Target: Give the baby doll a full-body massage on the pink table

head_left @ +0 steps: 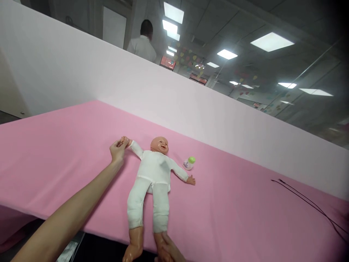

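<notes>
- Behind the table, a white backdrop panel [109, 72] rises along the far edge; beyond it, a person in a white shirt [143, 47] stands with their back turned, under ceiling lights.
- A table covered in pink cloth [68, 163] carries everything in reach, and its near edge runs just in front of the wearer.
- A black cord [300, 202] lies towards the right edge of the surface, well apart from both hands.
- A baby doll [152, 174] lies on its back near the middle of the surface, head towards the far edge, with its lower legs and feet reaching over the near edge.
- It is dressed in a white sleepsuit, so it is clothed as things stand, with its arms spread wide.
- A small white bottle with a green cap [189, 163] lies just beside the doll, between its head and outstretched left arm, and neither hand is on it.
- The left hand [118, 150] is closed in a pinch around the doll's right hand.
- The right hand [167, 249] is at the doll's lower leg, partly cut off by the bottom of the view, so whether it is closed around the leg cannot be told.
</notes>
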A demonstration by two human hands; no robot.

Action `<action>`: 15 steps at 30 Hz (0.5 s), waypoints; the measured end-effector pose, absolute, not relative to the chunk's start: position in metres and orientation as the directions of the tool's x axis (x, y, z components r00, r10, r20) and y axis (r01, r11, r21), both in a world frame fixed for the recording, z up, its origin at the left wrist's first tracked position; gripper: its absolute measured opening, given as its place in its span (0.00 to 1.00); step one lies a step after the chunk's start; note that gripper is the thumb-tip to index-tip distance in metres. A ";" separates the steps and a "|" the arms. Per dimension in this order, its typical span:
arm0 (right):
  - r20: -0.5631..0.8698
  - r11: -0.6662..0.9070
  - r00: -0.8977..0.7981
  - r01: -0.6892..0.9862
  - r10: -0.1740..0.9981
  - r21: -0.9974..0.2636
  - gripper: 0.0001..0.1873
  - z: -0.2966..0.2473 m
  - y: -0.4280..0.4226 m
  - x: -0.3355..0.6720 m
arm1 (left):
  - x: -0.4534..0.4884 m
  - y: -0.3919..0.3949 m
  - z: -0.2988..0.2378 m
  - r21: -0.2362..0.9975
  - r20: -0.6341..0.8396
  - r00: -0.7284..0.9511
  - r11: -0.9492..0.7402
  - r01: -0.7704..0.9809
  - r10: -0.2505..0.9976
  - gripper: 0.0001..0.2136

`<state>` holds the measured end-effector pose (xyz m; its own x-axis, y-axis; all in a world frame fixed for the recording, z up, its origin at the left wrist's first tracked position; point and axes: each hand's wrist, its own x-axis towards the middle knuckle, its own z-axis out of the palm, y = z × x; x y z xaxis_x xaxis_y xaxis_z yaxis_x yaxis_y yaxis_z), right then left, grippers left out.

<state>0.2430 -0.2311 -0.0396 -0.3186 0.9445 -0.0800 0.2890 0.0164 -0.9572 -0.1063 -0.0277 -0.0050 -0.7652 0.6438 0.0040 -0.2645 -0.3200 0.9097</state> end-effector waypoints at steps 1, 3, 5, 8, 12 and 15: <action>-0.070 0.029 -0.313 0.301 0.947 -0.953 0.24 -0.037 -0.231 0.239 | -0.101 -0.031 0.002 0.910 0.048 -0.748 -0.338 -0.241 0.662 0.14; -0.021 0.068 -0.275 0.310 0.961 -0.948 0.25 -0.017 -0.229 0.235 | -0.088 -0.039 0.014 0.910 0.141 -0.702 -0.371 -0.186 0.698 0.14; 0.056 0.129 -0.223 0.325 0.973 -0.937 0.25 0.013 -0.223 0.232 | -0.075 -0.046 0.021 0.911 0.229 -0.645 -0.393 -0.120 0.729 0.14; 0.157 0.243 -0.232 0.408 0.960 -0.880 0.27 0.052 -0.195 0.218 | -0.058 -0.054 0.019 0.916 0.350 -0.512 -0.400 0.014 0.784 0.14; 0.197 0.307 -0.292 0.399 0.936 -0.864 0.27 0.062 -0.143 0.184 | -0.042 -0.060 0.004 0.875 0.473 -0.240 -0.420 0.241 0.848 0.10; 0.194 0.300 -0.303 0.360 0.933 -0.883 0.27 0.058 -0.128 0.177 | -0.038 -0.063 0.001 0.840 0.506 -0.179 -0.434 0.326 0.844 0.09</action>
<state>0.1767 -0.1281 0.0584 -0.3031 0.9331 0.1936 0.3602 0.3003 -0.8832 -0.0379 -0.0625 0.0012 -0.1789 0.8439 0.5058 0.3260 -0.4342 0.8398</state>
